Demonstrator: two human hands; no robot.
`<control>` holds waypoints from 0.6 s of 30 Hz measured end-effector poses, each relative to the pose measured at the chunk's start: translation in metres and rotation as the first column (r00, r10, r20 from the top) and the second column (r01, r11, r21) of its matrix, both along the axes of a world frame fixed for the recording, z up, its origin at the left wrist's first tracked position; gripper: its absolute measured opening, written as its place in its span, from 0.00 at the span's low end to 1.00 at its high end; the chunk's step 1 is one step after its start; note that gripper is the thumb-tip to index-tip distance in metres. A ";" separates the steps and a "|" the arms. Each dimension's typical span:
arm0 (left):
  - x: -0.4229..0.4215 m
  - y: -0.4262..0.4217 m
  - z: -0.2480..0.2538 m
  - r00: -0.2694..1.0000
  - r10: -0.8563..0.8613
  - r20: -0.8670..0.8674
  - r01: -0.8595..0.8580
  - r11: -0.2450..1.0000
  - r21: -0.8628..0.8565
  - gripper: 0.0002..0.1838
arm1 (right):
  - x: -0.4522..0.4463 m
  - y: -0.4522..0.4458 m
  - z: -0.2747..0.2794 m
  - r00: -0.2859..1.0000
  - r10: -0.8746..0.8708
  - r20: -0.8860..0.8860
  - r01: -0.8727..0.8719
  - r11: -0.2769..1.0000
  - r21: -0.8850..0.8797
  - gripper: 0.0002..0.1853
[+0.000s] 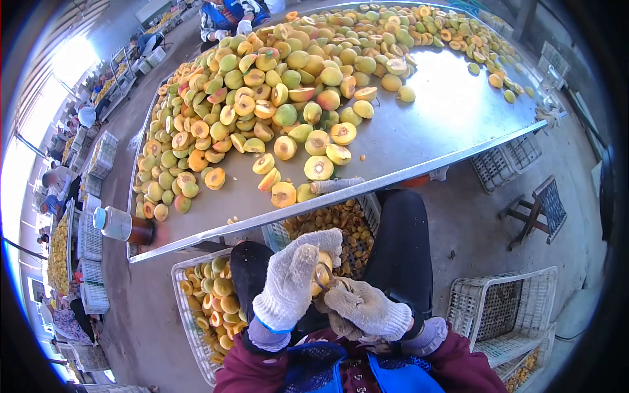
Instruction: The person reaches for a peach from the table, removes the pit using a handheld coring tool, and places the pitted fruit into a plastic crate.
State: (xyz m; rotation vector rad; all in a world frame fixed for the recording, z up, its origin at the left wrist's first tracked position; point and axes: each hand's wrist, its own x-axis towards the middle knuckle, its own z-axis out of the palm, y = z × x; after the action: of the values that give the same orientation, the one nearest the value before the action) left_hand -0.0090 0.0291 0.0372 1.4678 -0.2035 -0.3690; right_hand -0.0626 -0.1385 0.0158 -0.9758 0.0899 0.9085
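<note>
My left hand (291,285), in a pale knitted glove, is closed around a yellow peach half (322,274) over my lap. My right hand (367,308), in a dirtier glove, is closed beside it on a thin curved metal pitting tool (325,283), whose end meets the fruit; its handle is hidden in the glove. Just beyond my hands a crate (268,234) holds many brownish pits or scraps. To the left, a white crate (180,288) is filled with peach halves. Ahead, a large heap of cut peaches (262,105) covers much of the metal table (426,141).
A wooden-looking stick (337,185) lies by the table's raised front edge. A jar of brown liquid (124,226) stands at the left corner. White crates (504,314) and a folding stool (539,211) are on the right. Across the table is a co-worker (232,18).
</note>
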 end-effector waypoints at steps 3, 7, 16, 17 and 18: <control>0.001 -0.007 0.008 0.978 0.035 -0.207 -0.064 0.989 -0.137 0.35 | 0.004 0.002 0.004 0.975 -0.030 0.222 0.093 0.955 -0.281 0.15; -0.012 -0.012 -0.012 0.956 0.179 -0.234 -0.235 0.941 -0.242 0.36 | 0.006 -0.001 0.016 0.900 -0.307 0.310 0.389 0.886 -0.252 0.14; -0.013 0.004 -0.021 0.902 0.201 -0.382 -0.335 0.884 -0.327 0.27 | -0.001 0.005 0.001 0.852 -0.064 0.520 0.354 0.801 -0.483 0.17; -0.014 0.003 -0.020 0.903 0.202 -0.380 -0.335 0.884 -0.326 0.27 | -0.001 0.008 -0.002 0.851 -0.064 0.521 0.355 0.801 -0.482 0.17; -0.015 0.003 -0.019 0.897 0.184 -0.403 -0.346 0.859 -0.377 0.28 | -0.002 0.011 -0.005 0.824 0.003 0.567 0.365 0.762 -0.535 0.18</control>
State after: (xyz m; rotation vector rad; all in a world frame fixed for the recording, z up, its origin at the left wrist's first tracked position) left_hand -0.0240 0.0319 0.0179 0.9395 0.2039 -0.3251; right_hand -0.0641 -0.1271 0.0108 -1.7968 0.0066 0.3656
